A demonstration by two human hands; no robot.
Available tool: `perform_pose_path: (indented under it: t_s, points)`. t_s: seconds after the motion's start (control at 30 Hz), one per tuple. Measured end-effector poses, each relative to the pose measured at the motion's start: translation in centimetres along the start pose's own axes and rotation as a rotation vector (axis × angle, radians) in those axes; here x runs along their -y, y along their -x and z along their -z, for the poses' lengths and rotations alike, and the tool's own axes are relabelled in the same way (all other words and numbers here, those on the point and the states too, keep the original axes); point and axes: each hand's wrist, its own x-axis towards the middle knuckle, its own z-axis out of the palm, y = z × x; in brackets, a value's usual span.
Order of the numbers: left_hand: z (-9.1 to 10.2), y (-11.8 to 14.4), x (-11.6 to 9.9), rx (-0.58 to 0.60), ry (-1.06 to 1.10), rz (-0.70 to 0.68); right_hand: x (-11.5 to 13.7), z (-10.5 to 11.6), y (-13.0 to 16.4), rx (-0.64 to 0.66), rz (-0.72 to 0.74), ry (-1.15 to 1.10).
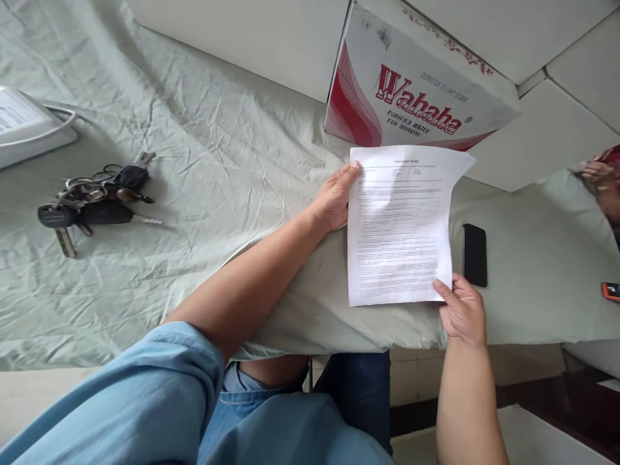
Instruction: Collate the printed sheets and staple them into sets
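Left hand (335, 199): fingers curled over the left edge of the printed sheet (400, 226) near its upper corner, pinching it; thumb side hidden under the paper.
Left arm: bare forearm stretched forward and to the right across the cloth, rolled light-blue sleeve (159, 381) at the elbow.
Right hand (462, 310): thumb and fingertips gripping the lower right corner of the printed sheet, palm turned down, wrist straight.
Right arm: bare forearm rising from the bottom edge of the view, nearly vertical.
Printed sheet: white page of small black text, lying almost flat on the cloth-covered tabletop (203, 213), between both hands; top edge touching or overlapping the base of the carton.
Carton (416, 90): red-and-white box lettered "Wahaha", just beyond the sheet.
Phone (475, 254): black, face down or dark, just right of the sheet.
Keys (90, 203): bunch with black fobs, well to the left on the wrinkled pale-green cloth.
White device (24, 126): far left edge, beyond the keys.
Orange object (611, 290): far right edge, partly cut off.
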Motion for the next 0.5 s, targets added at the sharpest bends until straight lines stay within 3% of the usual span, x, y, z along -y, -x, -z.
perform_pose_path:
  t_s: [0.13,0.27,0.33,0.4,0.5]
  points:
    - [0.6,0.2,-1.2,0.157,-0.038,-0.052,3.3,1.9,-0.7,-0.343,0.370,0.002]
    - [1.5,-0.3,-2.5,0.262,-0.122,-0.096,8.9,6.1,-0.8,-0.475,0.728,0.258]
    - [1.8,-0.5,-2.8,0.340,-0.191,-0.103,10.6,7.4,0.0,-0.386,0.788,0.479]
    - [1.8,-0.6,-2.9,0.426,-0.298,-0.076,10.7,7.6,0.7,-0.277,0.741,0.566]
    - [1.4,-0.3,-2.8,0.501,-0.509,-0.033,8.3,6.7,0.9,-0.106,0.582,0.349]
